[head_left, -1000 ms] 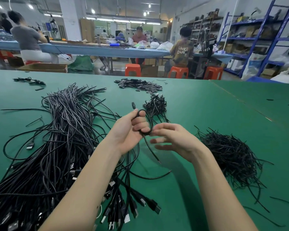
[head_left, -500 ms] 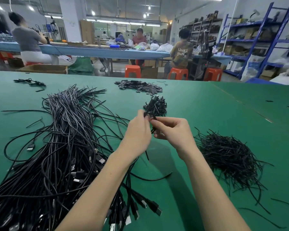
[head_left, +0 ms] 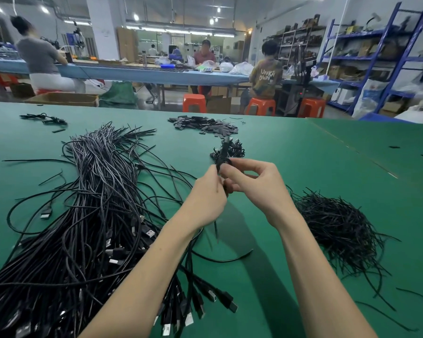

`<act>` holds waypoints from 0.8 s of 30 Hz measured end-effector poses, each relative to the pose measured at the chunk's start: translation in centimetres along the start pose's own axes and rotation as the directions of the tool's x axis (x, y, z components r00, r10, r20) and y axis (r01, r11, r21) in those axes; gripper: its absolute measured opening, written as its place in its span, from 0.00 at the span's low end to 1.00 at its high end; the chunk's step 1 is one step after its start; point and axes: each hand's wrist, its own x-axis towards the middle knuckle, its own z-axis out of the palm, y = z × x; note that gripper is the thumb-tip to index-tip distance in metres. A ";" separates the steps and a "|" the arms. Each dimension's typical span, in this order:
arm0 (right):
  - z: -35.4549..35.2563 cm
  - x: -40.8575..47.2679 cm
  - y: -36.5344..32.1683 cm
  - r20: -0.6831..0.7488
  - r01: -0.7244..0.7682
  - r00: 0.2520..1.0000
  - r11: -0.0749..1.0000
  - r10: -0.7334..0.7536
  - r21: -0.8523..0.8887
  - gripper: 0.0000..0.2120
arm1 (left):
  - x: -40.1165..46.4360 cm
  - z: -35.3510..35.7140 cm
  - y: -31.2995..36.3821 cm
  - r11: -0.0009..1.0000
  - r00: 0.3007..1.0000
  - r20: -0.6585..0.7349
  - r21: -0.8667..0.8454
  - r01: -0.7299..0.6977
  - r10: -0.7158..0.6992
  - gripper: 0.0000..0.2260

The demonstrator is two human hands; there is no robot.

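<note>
1. Green desk (head_left: 303, 167) fills the front of a big workroom, and the work goes on just above its middle.
2. One black cable (head_left: 222, 157), folded into a small bundle, is held up off the desk between both hands. Its top end pokes up above the fingers.
3. The left hand (head_left: 206, 193) has its fingers curled round the lower part of the bundle. The right hand (head_left: 257, 186) pinches the bundle near its middle with thumb and first finger. So each grip is closed on the cable, and no hand is free.
4. I think the cable is light and bendy, but springy too. It will want to pop open if the hold gets loose. The best place to hold is the middle, where the folds lie together, not the hard plug ends. Its smooth skin could slip.
5. A thin black end (head_left: 216, 230) hangs down under the left hand.
6. Just behind the hands lies a small pile (head_left: 237, 150) of done bundles.
7. To the right is a heap of thin black ties (head_left: 335, 223). To the left is a big heap (head_left: 95, 203) of long loose cables.
8. Farther back lie flat black bits (head_left: 203, 124).
9. Beyond the desk, people sit on orange stools (head_left: 193, 103) at a long blue table (head_left: 132, 73), with blue shelves (head_left: 376, 57) at the right.
</note>
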 end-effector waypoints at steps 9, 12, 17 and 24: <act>-0.9 0.8 0.3 -0.106 -0.015 0.994 0.998 0.008 -0.062 0.06 | 0.1 0.8 0.8 0.903 0.970 0.226 -0.393 0.173 -0.087 0.06; -2.1 1.0 0.7 -0.079 -0.106 0.991 0.992 0.111 0.073 0.10 | 0.1 1.8 0.7 0.843 0.974 0.173 -0.494 0.213 -0.144 0.04; -3.7 0.8 0.5 0.064 -0.227 0.973 0.967 0.221 0.114 0.15 | -0.1 2.4 0.3 0.631 0.949 0.212 -0.709 0.314 -0.234 0.07; -8.1 0.7 2.5 -0.136 -0.254 0.959 0.542 0.248 -0.801 0.07 | 0.3 1.3 -0.1 0.230 0.912 0.229 -0.920 0.317 -0.340 0.10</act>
